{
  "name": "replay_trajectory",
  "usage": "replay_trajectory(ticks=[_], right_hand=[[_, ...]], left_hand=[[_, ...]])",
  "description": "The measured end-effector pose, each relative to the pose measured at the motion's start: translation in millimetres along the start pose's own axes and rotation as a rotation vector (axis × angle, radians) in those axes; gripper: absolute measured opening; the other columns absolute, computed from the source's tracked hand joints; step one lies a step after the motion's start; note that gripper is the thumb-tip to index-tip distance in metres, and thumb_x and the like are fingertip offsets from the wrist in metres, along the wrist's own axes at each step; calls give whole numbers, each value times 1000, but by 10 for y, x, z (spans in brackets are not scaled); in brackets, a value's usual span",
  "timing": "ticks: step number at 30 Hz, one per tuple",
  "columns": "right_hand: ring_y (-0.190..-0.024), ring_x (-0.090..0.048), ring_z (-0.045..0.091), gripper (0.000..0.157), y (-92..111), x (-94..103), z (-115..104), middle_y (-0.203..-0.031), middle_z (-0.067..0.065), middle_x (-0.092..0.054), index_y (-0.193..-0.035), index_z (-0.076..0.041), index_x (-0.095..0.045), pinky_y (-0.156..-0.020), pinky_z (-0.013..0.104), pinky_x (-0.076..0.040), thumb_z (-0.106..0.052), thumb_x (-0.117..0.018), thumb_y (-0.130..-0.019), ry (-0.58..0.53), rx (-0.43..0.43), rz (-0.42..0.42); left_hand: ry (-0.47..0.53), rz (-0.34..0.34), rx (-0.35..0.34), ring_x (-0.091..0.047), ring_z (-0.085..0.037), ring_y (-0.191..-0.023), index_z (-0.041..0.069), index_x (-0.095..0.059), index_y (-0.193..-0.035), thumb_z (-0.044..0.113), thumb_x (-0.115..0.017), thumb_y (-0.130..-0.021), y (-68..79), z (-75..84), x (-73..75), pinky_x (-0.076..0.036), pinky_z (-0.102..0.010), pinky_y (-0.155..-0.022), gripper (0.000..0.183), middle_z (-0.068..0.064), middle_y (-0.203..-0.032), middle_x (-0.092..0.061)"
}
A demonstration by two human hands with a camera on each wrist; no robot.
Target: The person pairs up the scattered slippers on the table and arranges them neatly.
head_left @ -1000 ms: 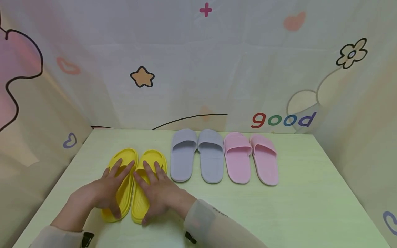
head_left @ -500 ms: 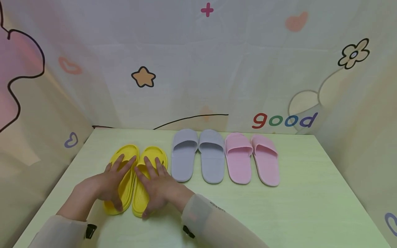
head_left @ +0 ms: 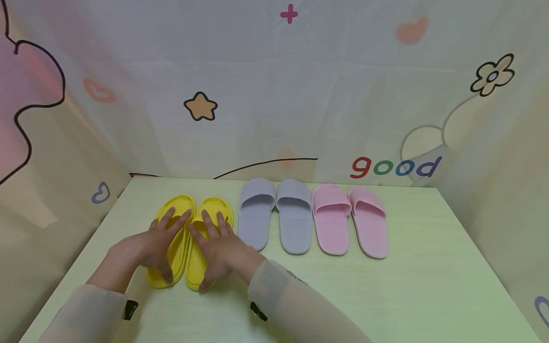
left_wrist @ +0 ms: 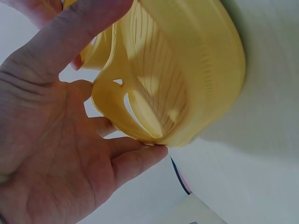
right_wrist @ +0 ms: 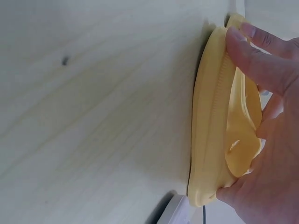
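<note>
Two yellow slippers stand side by side, toes away from me, at the left of the table in the head view. My left hand lies over the left yellow slipper, fingers spread on its strap and thumb near the heel. Over the right yellow slipper my right hand spreads likewise. The left wrist view has the left hand touching the strap side of a yellow slipper. In the right wrist view, the thumb of the right hand presses a yellow slipper's heel edge. Both soles appear flat on the table.
Two grey slippers stand just right of the yellow pair, against the back edge. Beside them are two pink slippers. A printed curtain closes off the back and sides of the pale green table.
Both hands have slid the yellow slippers a short way forward, toward the table's back edge and nearly level with the grey pair. The head view has shifted slightly.
</note>
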State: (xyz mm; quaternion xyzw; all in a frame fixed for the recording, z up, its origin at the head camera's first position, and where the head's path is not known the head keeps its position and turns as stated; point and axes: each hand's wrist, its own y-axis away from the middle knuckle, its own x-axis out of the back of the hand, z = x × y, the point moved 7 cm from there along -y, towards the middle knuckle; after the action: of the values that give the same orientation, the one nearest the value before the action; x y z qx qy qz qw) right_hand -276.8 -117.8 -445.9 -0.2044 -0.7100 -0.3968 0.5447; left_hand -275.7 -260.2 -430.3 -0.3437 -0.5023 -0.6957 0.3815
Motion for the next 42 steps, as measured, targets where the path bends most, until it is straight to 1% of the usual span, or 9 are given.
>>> replay_trajectory(ticks=[5,12,21,28,32,37,42], right_hand=[[-161,14,37,141,-47,34,12,-172,0,30,-163,-41,16,-131,44,-17,-72,-84,-68,-7,3,4],[-161,13,37,140,-123,53,51,-172,0,29,-164,-41,14,-131,46,-18,-69,-85,-68,-34,-7,1],[-161,16,35,139,-199,85,138,-171,-4,31,-163,-44,14,-128,52,-26,-66,-86,-69,-89,-27,-11],[-161,17,34,139,-239,114,164,-171,-4,31,-163,-44,14,-130,50,-21,-65,-87,-70,-106,-32,-20],[-161,18,34,139,-260,131,181,-170,-4,32,-162,-44,15,-130,50,-20,-64,-87,-71,-108,-37,-21],[-161,17,34,138,-275,159,196,-170,-4,32,-163,-44,14,-129,51,-22,-62,-88,-71,-122,-44,-24],[-161,17,34,137,-303,183,227,-171,-4,31,-163,-44,13,-128,53,-24,-59,-88,-72,-133,-51,-32]], left_hand=[[-6,-5,9,-4,-71,-146,25,3,-168,34,-103,-54,-25,-9,28,-41,-85,-91,156,-29,-170,15],[-12,-9,2,-4,-70,-147,25,4,-168,34,-103,-55,-85,-14,61,-40,-86,-92,155,-29,-170,14],[-20,-19,8,-4,-69,-148,26,5,-168,34,-102,-57,-185,-28,121,-37,-87,-94,154,-27,-170,15],[-39,-23,16,-4,-69,-147,25,6,-167,36,-101,-59,-267,-45,160,-35,-88,-94,153,-28,-170,16],[-34,-26,24,-3,-69,-148,26,6,-167,36,-101,-58,-309,-57,182,-34,-89,-95,153,-27,-170,16],[-35,-25,23,-3,-69,-148,26,6,-167,35,-101,-58,-341,-61,213,-34,-89,-95,154,-27,-170,16],[-43,-27,27,-4,-69,-148,26,6,-167,36,-101,-59,-407,-69,234,-33,-88,-97,153,-28,-170,15]])
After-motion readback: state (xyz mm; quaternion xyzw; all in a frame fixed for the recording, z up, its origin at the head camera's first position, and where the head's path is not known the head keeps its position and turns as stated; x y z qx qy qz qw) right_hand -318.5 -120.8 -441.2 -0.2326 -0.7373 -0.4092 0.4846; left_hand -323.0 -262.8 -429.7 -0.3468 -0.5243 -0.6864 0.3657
